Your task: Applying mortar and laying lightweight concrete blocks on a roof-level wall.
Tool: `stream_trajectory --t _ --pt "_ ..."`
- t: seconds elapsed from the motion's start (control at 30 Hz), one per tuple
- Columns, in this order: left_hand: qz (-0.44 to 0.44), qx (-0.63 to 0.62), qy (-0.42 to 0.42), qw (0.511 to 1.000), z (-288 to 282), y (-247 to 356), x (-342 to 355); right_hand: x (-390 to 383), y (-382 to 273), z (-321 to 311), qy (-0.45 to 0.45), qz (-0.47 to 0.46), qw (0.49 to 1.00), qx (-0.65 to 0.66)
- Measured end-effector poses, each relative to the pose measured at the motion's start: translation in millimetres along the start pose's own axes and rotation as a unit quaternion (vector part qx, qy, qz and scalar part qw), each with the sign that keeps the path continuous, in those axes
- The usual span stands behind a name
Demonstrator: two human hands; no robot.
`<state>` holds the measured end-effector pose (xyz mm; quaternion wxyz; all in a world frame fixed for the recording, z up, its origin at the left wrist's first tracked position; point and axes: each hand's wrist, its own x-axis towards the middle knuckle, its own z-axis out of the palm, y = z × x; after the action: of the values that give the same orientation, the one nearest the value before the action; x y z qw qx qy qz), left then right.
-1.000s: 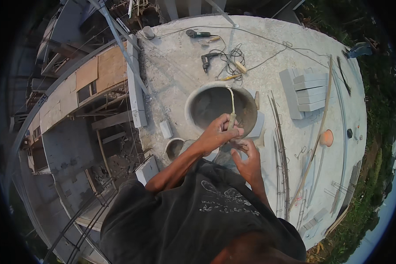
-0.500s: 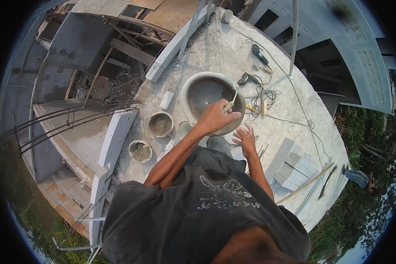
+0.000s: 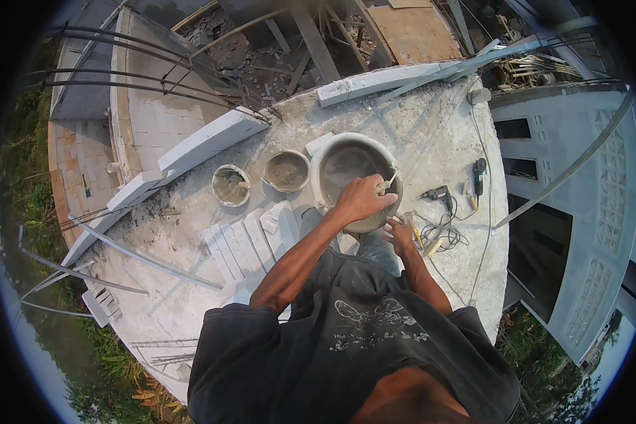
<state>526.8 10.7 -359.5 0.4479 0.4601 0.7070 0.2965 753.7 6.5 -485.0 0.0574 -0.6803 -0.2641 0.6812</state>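
Observation:
My left hand [image 3: 364,201] is closed round a slim, pale-handled tool [image 3: 391,179] over the right part of a large round basin [image 3: 316,177]. The basin has a pale rim and a wet-looking grey inside; the tool's working end is too small to make out. My right hand [image 3: 401,233] is beside the basin's near right rim, its fingers slightly bent and apart, with nothing visible in them. Left of the basin stand two smaller buckets, a nearer one [image 3: 309,172] and a farther one [image 3: 215,185], both with grey stuff inside.
Light blocks [image 3: 244,244] lie in a row to the left of my legs. Right of the basin are a power drill [image 3: 439,196], an angle grinder [image 3: 479,177] and tangled black cable [image 3: 442,230]. A low white block wall [image 3: 212,141] lines the slab's edge; rebar sticks out beyond.
The view has turned, so the surroundings sit differently and the blocks at my left now show. My right hand is closer to the basin's rim. The left hand keeps hold of the tool.

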Motion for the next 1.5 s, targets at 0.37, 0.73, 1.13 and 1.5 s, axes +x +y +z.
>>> stream_trajectory --t 0.37,0.73,1.13,1.5 --pt "-0.124 0.039 -0.018 0.991 -28 -116 80 146 10 91 -0.079 0.028 0.996 -0.014" --pt "-0.207 0.001 0.036 0.978 -65 -221 171 236 -72 178 -0.096 0.067 0.987 -0.114" --pt "-0.201 0.031 0.025 0.979 -67 -220 186 245 -81 189 -0.114 0.104 0.985 -0.075" --pt "-0.194 0.011 0.006 0.981 -98 -232 211 237 -103 203 -0.095 0.093 0.99 -0.053"
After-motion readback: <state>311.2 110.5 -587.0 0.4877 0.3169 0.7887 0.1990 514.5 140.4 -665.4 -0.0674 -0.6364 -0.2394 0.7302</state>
